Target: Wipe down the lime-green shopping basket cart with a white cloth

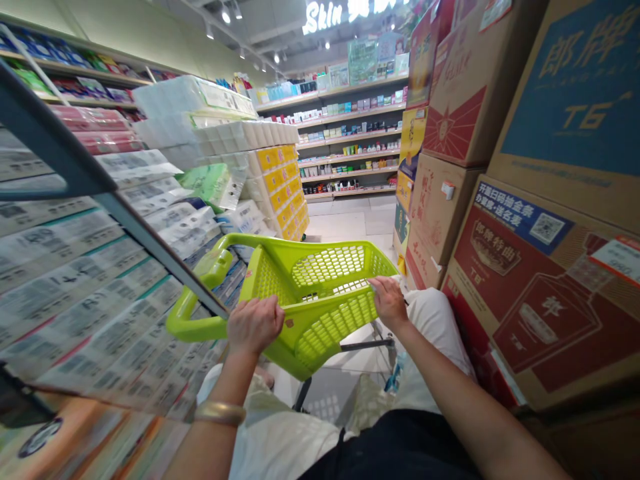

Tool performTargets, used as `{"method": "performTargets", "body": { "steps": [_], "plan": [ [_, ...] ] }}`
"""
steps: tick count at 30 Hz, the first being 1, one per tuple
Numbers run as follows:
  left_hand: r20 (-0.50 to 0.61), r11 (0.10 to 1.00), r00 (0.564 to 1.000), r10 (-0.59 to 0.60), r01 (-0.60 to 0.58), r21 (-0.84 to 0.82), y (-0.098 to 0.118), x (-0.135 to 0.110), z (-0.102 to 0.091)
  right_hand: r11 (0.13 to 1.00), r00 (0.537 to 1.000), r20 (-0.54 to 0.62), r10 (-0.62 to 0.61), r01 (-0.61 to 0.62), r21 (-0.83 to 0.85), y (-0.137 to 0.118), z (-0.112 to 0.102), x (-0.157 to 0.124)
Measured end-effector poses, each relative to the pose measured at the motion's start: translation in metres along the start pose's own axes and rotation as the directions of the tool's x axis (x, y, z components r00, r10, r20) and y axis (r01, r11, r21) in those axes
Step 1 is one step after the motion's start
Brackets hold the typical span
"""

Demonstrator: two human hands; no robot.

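Dark top [390, 450] nearest the cam, 6 o'clock. Beyond it, approx. centre, a lime cart [313, 347], side-on. L hand [256, 325], 7–8 o'clock, fist closed on its near rim toward the handle end; R hand [391, 301], 4 o'clock, fingers hooked over the same rim at the far end. Hands well apart.

Risks, my guess: both grips are on one side, so an uneven tug could swing the cart round. Its R end sits v. near the stacked cartons [435, 210] at 3 o'clock; a bump there might pinch R knuckles or shift the stack. Handle [195, 330] at 8 o'clock is close to the paper packs [100, 250] at 9; could snag one & pull it loose. Green pack [213, 183], 10 o'clock, lies tilted, so prob. the easiest to knock off.

Writing: lit sign [325, 17], 12 o'clock, reads "Skin", rest blown out. Blue-panelled carton [565, 113], 2 o'clock: "郎牌", "T6". Red-printed carton [537, 307], 3–4 o'clock: "郎牌特曲", plus blue strip w/ QR code [549, 229] & what looks like "开盖扫码抽金条". Price tag [617, 257] at 3: too blurred. Pack labels at 9: ditto.
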State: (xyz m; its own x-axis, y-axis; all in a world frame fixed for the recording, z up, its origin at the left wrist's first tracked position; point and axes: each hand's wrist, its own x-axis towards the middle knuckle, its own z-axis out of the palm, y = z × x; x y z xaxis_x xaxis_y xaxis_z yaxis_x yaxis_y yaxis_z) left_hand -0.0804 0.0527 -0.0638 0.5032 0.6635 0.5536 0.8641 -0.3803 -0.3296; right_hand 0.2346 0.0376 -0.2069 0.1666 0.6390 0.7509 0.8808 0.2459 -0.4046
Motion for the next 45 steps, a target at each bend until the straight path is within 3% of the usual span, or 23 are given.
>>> {"method": "performTargets", "body": {
  "steps": [3,7,11,14,17,19,23,26,32,35,37,40,42,45],
  "plan": [
    [-0.006,1.000,1.000,-0.008,0.008,-0.018,0.001,0.002,0.000,0.996,0.994,-0.064,0.083,-0.084,-0.015,0.012,-0.003,0.002],
    [-0.006,1.000,1.000,-0.020,0.020,0.001,0.004,0.002,0.001,0.974,0.965,-0.133,0.224,-0.225,0.006,-0.024,0.014,0.004],
    [-0.003,0.999,1.000,-0.015,0.015,0.036,0.005,0.001,0.002,0.992,0.996,-0.001,0.084,-0.084,0.092,-0.084,0.038,0.000],
    [-0.005,0.998,1.000,0.013,-0.012,0.054,0.002,-0.001,0.003,0.993,0.998,0.063,0.002,-0.009,0.114,-0.103,0.041,0.000],
    [-0.018,0.997,0.999,0.044,-0.043,0.059,-0.002,-0.002,0.004,0.988,0.982,0.130,-0.137,0.126,0.088,-0.085,0.029,0.004],
    [-0.036,0.996,0.998,0.056,-0.054,0.064,-0.006,-0.003,0.006,0.987,0.976,0.148,-0.160,0.156,0.043,-0.061,0.016,0.007],
    [-0.051,0.996,0.997,0.049,-0.045,0.079,-0.014,-0.002,0.012,0.998,0.995,0.096,-0.041,0.045,-0.042,-0.012,-0.006,0.008],
    [-0.023,0.997,0.999,0.025,-0.024,0.075,-0.016,0.000,0.016,0.998,0.999,0.030,0.020,-0.018,-0.057,0.007,-0.011,0.005],
    [0.114,0.986,0.982,-0.149,0.138,0.097,-0.023,0.011,0.019,0.982,0.986,-0.086,0.141,-0.150,-0.113,-0.015,0.000,-0.008],
    [0.164,0.970,0.959,-0.230,0.213,0.117,-0.036,0.016,0.024,0.988,0.990,-0.061,0.126,-0.131,-0.083,-0.031,-0.003,-0.019],
    [0.118,0.965,0.960,-0.254,0.244,0.093,-0.039,0.017,0.029,0.997,0.998,-0.014,0.069,-0.070,-0.032,-0.038,-0.009,-0.027],
    [0.023,0.968,0.971,-0.237,0.238,-0.085,-0.016,0.013,0.038,0.999,0.999,0.034,-0.013,0.011,0.045,-0.050,-0.014,-0.038],
    [0.011,0.938,0.990,-0.141,0.137,-0.319,0.021,0.007,0.043,0.997,0.999,0.040,-0.032,0.029,0.074,-0.060,-0.013,-0.044],
    [-0.025,0.810,1.000,-0.015,-0.003,-0.587,0.090,-0.006,0.049,0.993,0.997,0.040,-0.063,0.059,0.105,-0.075,-0.010,-0.050]
  ]
}}
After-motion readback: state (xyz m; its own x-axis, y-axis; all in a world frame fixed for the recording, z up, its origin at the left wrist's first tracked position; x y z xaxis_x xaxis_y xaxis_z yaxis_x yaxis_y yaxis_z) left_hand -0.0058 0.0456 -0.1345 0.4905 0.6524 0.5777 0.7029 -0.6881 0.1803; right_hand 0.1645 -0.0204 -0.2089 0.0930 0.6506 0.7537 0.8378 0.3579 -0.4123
